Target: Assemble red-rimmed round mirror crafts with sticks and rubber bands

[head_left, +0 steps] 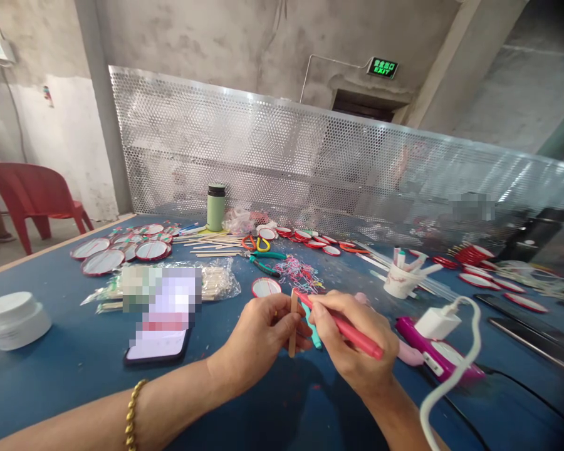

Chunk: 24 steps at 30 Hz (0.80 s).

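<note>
My left hand (258, 338) pinches a flat wooden craft stick (292, 346) between thumb and fingers, holding it nearly upright above the blue table (244, 419). In my right hand (361, 366) is a red marker pen (363, 339), its tip at the upper part of the stick; whether it touches cannot be made out. A teal pen-like piece (316, 337) shows between the hands, partly hidden by fingers. Just beyond them lies a small white disc with a red rim (266, 287). Tangled pink and blue strings (301, 272) lie behind my hands.
Left of my hands are a phone (162, 332), a bag of sticks (220, 280), a white jar (15, 321) and red-rimmed discs (103, 262). Pliers (266, 266) and a green bottle (215, 210) stand beyond. To the right are a paper cup (398, 280) and a corded purple device (467, 373).
</note>
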Available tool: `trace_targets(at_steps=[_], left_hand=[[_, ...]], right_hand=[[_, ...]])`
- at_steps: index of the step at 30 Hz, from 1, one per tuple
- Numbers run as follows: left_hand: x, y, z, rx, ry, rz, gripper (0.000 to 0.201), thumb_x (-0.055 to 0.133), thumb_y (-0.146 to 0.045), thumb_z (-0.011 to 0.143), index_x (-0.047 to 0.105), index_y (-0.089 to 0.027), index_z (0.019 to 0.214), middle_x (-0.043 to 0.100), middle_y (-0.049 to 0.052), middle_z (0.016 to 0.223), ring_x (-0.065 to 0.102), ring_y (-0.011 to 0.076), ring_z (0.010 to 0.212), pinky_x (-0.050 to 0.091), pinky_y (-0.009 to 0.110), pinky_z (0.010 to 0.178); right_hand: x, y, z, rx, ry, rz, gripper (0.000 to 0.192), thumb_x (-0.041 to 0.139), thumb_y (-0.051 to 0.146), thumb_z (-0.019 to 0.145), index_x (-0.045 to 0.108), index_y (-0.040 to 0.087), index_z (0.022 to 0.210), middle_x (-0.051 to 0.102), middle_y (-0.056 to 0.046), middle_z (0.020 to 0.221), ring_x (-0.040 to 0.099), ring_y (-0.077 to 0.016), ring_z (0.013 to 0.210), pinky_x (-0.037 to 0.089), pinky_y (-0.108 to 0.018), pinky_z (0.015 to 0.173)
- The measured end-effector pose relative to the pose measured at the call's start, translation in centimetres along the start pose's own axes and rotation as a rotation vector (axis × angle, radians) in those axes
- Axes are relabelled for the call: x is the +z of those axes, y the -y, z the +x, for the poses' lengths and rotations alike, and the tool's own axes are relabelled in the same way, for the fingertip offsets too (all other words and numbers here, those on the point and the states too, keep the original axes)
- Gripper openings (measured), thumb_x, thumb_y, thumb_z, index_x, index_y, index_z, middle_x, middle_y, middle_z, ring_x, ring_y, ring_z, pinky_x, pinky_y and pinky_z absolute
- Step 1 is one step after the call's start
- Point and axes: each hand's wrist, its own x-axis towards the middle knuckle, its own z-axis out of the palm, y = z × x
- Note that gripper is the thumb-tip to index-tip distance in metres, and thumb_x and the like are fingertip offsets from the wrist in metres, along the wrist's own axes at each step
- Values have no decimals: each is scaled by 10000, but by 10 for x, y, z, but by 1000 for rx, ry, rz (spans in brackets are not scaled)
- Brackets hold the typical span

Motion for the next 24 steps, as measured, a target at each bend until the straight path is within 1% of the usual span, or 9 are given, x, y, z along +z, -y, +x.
trace_targets(at_steps=[5, 9, 14, 24], left_hand=[[0, 0, 0, -4, -14, 8, 234, 599, -376, 864, 637, -148, 830, 667, 29, 706, 691, 184, 675, 562, 310, 681], [0, 0, 0, 0, -7, -2, 237, 597, -376, 866, 633, -147, 817, 658, 25, 686, 686, 179, 677, 550, 288, 661], [1, -2, 0, 0, -7, -2, 236, 598, -374, 866, 629, -148, 803, 654, 21, 678, 673, 168, 654, 550, 293, 668], [1, -2, -1, 14, -3, 10, 225, 583, -356, 878, 619, -152, 790, 638, 10, 648, 681, 171, 672, 545, 273, 665]], right_hand=[[0, 1, 0, 22, -15, -17, 105, 590, 116, 895, 669, 186, 890, 713, 20, 715, 671, -96, 603, 530, -204, 647], [-1, 1, 0, -6, 4, -5, 114, 583, 106, 892, 665, 182, 875, 710, 24, 709, 667, -86, 589, 519, -190, 617], [0, 0, 0, 0, -18, -19, 111, 589, 104, 890, 670, 181, 887, 714, 24, 715, 675, -88, 606, 525, -191, 649], [-1, 3, 3, -8, 0, -4, 115, 587, 97, 884, 668, 177, 869, 709, 27, 699, 667, -74, 580, 513, -171, 614]])
